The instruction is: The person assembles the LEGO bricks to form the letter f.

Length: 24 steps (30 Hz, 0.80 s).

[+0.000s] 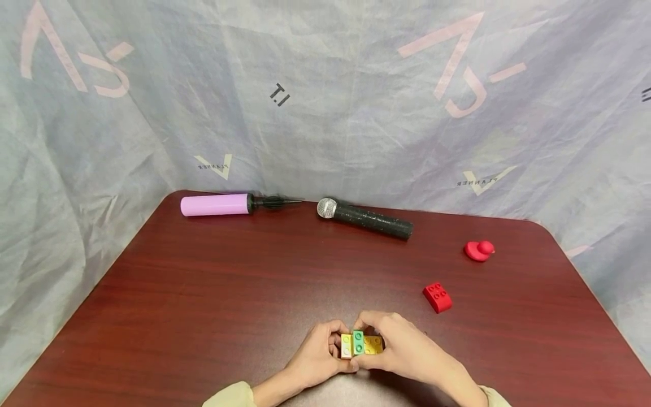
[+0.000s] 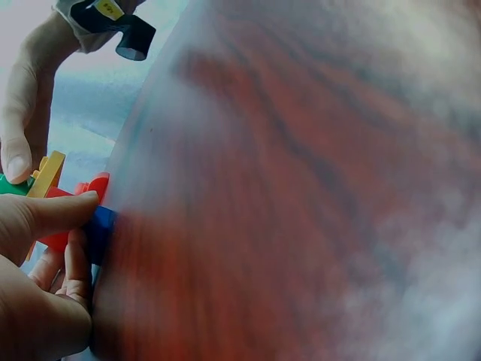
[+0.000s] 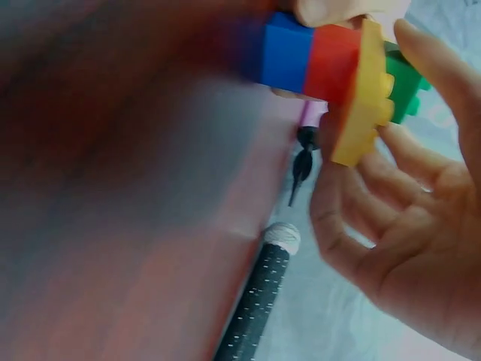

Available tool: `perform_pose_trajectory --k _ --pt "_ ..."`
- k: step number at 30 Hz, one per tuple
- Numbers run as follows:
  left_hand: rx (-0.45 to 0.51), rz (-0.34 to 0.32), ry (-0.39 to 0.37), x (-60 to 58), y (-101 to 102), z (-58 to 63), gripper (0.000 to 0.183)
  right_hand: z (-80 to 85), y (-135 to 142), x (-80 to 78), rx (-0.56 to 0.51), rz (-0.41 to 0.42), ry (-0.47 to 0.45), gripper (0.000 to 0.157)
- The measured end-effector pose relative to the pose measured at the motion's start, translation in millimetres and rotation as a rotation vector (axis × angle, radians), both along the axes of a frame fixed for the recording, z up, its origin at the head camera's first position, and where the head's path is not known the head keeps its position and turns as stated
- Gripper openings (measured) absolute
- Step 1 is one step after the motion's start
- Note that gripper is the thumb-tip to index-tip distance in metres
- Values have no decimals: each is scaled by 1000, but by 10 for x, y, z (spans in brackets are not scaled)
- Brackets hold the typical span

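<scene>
A stack of toy building bricks is held between both hands near the table's front edge. The right wrist view shows its layers: a blue brick [image 3: 285, 54] at one end, a red brick [image 3: 332, 66], a long yellow brick [image 3: 359, 101], and a green brick [image 3: 403, 81] on the yellow one's studs. My left hand [image 1: 316, 355] pinches the stack between thumb and fingers, around the red brick in the left wrist view. My right hand [image 1: 404, 346] has thumb and forefinger on opposite sides of the green brick. From above, green covers the yellow brick's middle.
A loose red brick [image 1: 437, 297] lies beyond my right hand, with a red rubber duck [image 1: 479, 250] farther right. Along the back edge lie a black microphone [image 1: 373, 220] and a purple hand pump [image 1: 216, 204]. A printed cloth [image 1: 346, 124] hangs behind the table.
</scene>
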<state>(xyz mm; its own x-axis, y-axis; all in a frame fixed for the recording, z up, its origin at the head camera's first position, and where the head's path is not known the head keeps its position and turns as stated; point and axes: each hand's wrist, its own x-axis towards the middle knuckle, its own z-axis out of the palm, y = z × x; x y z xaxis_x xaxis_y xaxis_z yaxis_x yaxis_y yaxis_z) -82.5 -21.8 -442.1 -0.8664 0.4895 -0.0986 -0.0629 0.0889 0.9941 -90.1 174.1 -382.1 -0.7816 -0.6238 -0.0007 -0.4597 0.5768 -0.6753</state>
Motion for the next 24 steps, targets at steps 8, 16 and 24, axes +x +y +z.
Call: perform_pose_trajectory --k 8,16,24 --pt "0 2 4 4 1 5 37 132 234 -76 7 -59 44 49" --pt "-13 10 10 14 -1 -2 38 161 659 -298 -41 -399 54 52" --pt "-1 8 -14 14 3 -2 39 58 1089 -498 192 -543 -55 73"
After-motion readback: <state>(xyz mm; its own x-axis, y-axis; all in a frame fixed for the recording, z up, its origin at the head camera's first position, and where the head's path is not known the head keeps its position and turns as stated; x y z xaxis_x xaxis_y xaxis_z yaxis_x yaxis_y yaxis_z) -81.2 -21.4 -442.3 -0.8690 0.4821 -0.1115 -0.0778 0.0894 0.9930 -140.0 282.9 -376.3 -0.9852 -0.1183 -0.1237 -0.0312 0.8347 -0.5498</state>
